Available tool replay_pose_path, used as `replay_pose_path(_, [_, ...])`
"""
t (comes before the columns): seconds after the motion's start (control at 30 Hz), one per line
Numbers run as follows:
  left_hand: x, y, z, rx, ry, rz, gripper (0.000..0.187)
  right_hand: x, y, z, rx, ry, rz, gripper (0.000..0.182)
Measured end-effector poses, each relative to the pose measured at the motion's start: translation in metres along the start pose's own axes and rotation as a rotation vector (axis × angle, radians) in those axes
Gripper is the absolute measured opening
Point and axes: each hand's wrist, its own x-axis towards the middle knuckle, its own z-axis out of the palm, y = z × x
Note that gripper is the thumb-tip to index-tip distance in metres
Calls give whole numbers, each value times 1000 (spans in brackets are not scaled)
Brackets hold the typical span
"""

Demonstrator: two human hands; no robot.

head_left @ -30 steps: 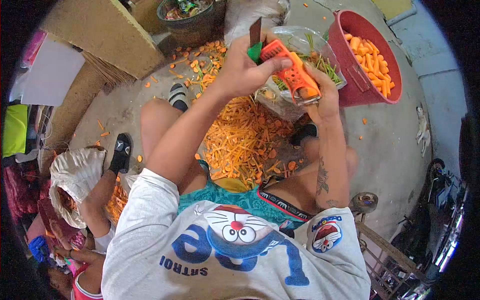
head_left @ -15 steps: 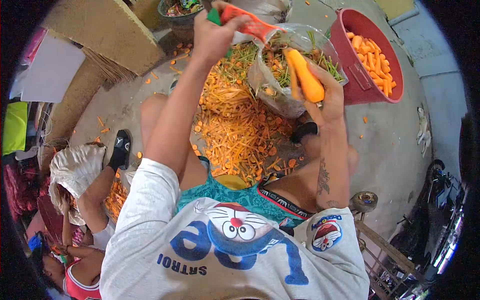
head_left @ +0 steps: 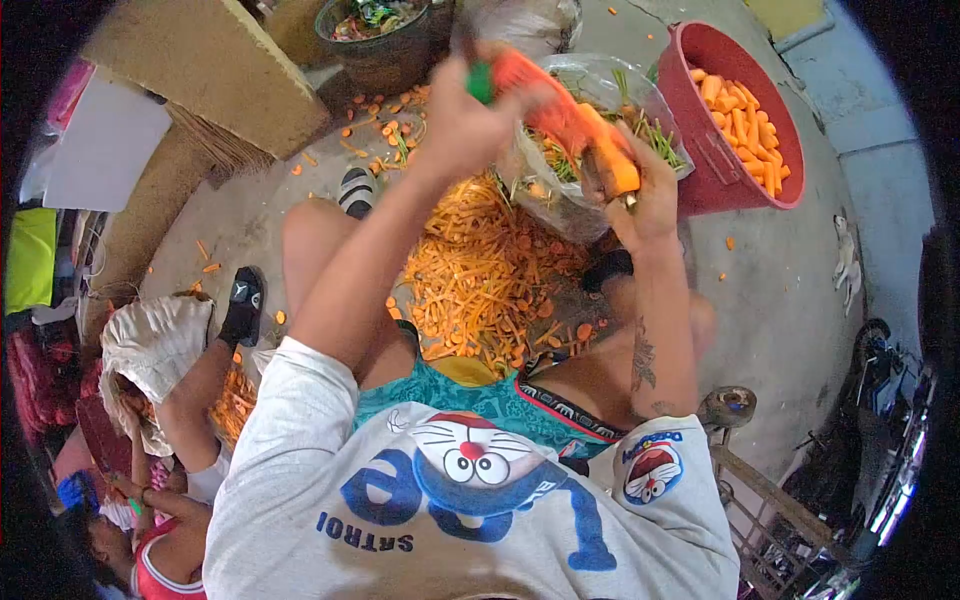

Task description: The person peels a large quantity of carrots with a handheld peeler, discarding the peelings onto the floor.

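My left hand (head_left: 470,125), somewhat blurred, is closed round a red-and-green peeler (head_left: 535,95). A dark part of that tool sticks out past the knuckles. My right hand (head_left: 645,195) grips a partly peeled carrot (head_left: 622,172), its thick end toward me. The red end of the peeler lies against the carrot's far part and hides some of it. Beneath both hands is a clear plastic bag (head_left: 560,215) of green stems and carrot scraps. A heap of orange peelings and cut carrot ends (head_left: 480,280) covers the floor between my legs.
A red tub (head_left: 690,130) of peeled carrots stands at the right. A dark bin (head_left: 375,55) is at the back left. Another person (head_left: 170,540) sits at lower left beside a white sack (head_left: 155,340). A metal-framed cart (head_left: 775,500) is at lower right.
My left hand has moved down and right, bringing the peeler from beyond the carrot onto it. The carrot has tilted slightly in my right hand.
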Motion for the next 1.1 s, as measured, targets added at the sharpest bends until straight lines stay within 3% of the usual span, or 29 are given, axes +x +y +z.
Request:
replay_pose_path(0.03, [-8,14,12,-107,-115,176,20,-1,3,6,-9,63,-49,40])
replay_pose_path(0.17, [14,-6,-9,-40,-118,123,20,-4,9,6,-53,177,-108,42])
replay_pose_path(0.23, [28,-22,-31,-115,101,-87,20,-3,6,6,-43,125,-115,40])
replay_pose_path(0.27, [27,-28,-37,-127,82,-200,20,0,5,-8,59,-9,-43,39])
replay_pose_path(0.3, [25,-22,-31,-128,82,-191,20,4,2,-16,156,-145,29,39])
replay_pose_path(0.33, [16,-11,-17,-68,93,-196,20,5,2,-9,153,-147,24,39])
replay_pose_path(0.37, [4,-1,-3,-7,102,-208,21,4,4,6,102,43,-40,37])
replay_pose_path(0.4, [-4,7,10,-78,-27,-33,22,2,5,17,50,234,-102,35])
replay_pose_path(0.5, [-1,16,6,-105,-149,21,23,-10,3,28,-153,228,-143,37])
replay_pose_path(0.53, [8,4,-8,108,-63,-78,22,-11,4,26,-153,227,-136,37])
replay_pose_path(0.57, [18,-11,-22,112,-61,-76,22,-10,3,23,-119,136,-104,38])
replay_pose_path(0.63, [31,-27,-40,-153,183,-227,21,-8,4,14,-81,44,-80,38])
replay_pose_path(0.67, [28,-27,-39,-184,196,-256,19,-4,6,5,-63,53,-68,40])
replay_pose_path(0.7, [20,-14,-26,-186,197,-247,19,0,5,0,-46,62,-57,42])
replay_pose_path(0.77, [0,12,3,68,-54,105,16,-4,4,22,-123,142,-110,44])
replay_pose_path(0.83, [4,15,3,65,-95,140,16,-6,2,28,-208,221,-148,45])
replay_pose_path(0.87, [2,15,1,67,-134,175,17,-9,1,25,-174,153,-133,45])
replay_pose_path(0.9, [4,9,-3,69,-130,165,17,-11,1,24,-137,82,-120,45])
replay_pose_path(0.97, [27,-12,-26,-334,153,-157,20,-9,2,23,-138,141,-122,44])
replay_pose_path(1.0, [28,-27,-46,-52,179,-213,24,-6,3,5,-67,13,-68,44])
replay_pose_path(1.03, [25,-21,-39,-53,180,-203,24,-2,-1,2,-1,-119,-14,44])
replay_pose_path(1.07, [15,-17,-24,8,157,-178,26,1,0,0,-3,-121,-21,44])
replay_pose_path(1.1, [2,-7,-8,68,131,-161,29,2,3,8,-24,38,-75,44])
